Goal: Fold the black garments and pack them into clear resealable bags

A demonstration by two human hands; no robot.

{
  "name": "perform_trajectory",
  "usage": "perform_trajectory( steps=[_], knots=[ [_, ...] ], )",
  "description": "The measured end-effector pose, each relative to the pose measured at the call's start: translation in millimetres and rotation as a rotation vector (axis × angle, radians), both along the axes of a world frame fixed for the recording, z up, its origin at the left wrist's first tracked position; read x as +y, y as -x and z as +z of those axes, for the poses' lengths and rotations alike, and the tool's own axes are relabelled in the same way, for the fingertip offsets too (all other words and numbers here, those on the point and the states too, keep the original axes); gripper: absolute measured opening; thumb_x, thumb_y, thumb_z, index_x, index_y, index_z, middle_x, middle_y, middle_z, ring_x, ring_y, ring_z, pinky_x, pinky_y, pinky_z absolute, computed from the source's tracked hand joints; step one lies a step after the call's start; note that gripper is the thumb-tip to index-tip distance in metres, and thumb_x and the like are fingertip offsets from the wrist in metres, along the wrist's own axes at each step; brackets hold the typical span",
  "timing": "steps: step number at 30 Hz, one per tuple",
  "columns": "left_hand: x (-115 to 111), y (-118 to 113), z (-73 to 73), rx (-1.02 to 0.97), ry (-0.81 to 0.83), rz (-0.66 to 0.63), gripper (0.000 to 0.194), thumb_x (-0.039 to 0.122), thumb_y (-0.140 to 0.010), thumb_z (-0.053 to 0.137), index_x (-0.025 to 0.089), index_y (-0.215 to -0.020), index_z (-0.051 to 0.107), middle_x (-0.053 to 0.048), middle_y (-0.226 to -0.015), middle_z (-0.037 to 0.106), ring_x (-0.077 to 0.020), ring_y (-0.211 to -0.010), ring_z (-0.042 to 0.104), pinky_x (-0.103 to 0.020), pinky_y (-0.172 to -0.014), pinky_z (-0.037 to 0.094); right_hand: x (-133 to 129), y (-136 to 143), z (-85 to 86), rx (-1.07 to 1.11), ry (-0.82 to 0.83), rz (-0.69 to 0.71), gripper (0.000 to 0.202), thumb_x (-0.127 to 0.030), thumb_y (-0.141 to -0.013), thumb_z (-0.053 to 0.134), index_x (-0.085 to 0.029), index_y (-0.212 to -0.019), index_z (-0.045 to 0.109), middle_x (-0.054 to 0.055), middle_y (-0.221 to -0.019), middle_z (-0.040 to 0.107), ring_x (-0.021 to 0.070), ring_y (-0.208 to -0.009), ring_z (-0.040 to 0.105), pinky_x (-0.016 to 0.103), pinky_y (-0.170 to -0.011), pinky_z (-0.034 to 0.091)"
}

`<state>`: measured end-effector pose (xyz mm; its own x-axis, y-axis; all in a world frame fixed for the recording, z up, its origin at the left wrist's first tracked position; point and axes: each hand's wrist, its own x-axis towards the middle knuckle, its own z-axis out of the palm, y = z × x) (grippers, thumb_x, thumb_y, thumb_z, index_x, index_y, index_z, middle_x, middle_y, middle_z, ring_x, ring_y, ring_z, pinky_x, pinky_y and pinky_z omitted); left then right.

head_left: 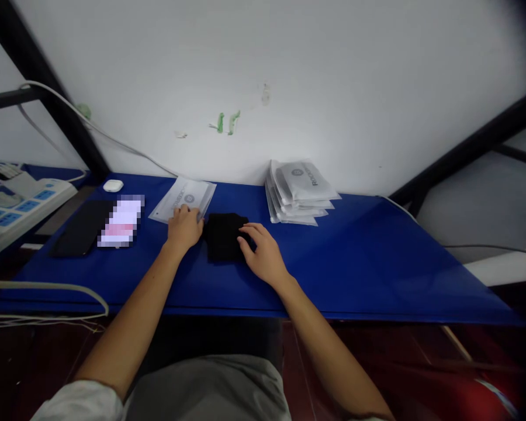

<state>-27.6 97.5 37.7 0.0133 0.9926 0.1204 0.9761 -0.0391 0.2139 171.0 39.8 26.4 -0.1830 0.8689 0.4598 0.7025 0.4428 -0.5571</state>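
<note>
left hand (185,229) rests on the pouch (193,192); i can't tell whether it pinches. right hand (263,252), thumb and fingers parted, is at the black bundle (222,241), which i see between both hands on the blue table (359,263).

Free tabletop (377,257) well right of the black bundle (224,238), pouch stack (304,184) blocking behind-right of it, single pouch (193,193) behind-left

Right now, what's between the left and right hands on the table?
In the head view, a flat black item lies between the left hand and the right hand.
</note>
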Motion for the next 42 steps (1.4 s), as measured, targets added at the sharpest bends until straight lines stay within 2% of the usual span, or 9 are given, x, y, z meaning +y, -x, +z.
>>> perform_trajectory(
  steps=[15,39,42],
  knots=[
    [-8,12,3.5,-0.003,-0.010,0.211,0.037,0.035,-0.089,0.045,0.011,-0.112,0.062,-0.020,-0.114,0.056,-0.0376,-0.109,0.054,-0.048,-0.080,0.050,-1,0,-3.3,-0.074,0.032,0.002,0.023,-0.026,-0.089,0.050,-0.020,-0.107,0.064,0.011,-0.119,0.061,0.0266,-0.112,0.058,0.046,-0.094,0.049],
    [-17,11,-3.2,-0.010,-0.077,0.157,0.036,0.028,-0.089,0.041,0.013,-0.114,0.063,-0.018,-0.113,0.057,-0.0334,-0.109,0.052,-0.045,-0.084,0.050,-2,1,-6.3,-0.088,0.006,-0.015,0.024,-0.027,-0.090,0.048,-0.021,-0.107,0.063,0.013,-0.120,0.059,0.0276,-0.113,0.057,0.048,-0.094,0.049],
    [-17,8,-3.7,-0.061,-0.155,0.082,0.036,0.028,-0.089,0.042,0.013,-0.115,0.062,-0.017,-0.114,0.057,-0.0318,-0.111,0.051,-0.044,-0.089,0.049,-3,1,-5.5,-0.067,-0.013,-0.019,0.024,-0.027,-0.090,0.048,-0.020,-0.107,0.064,0.013,-0.118,0.060,0.0273,-0.113,0.057,0.047,-0.094,0.049]
  ],
)
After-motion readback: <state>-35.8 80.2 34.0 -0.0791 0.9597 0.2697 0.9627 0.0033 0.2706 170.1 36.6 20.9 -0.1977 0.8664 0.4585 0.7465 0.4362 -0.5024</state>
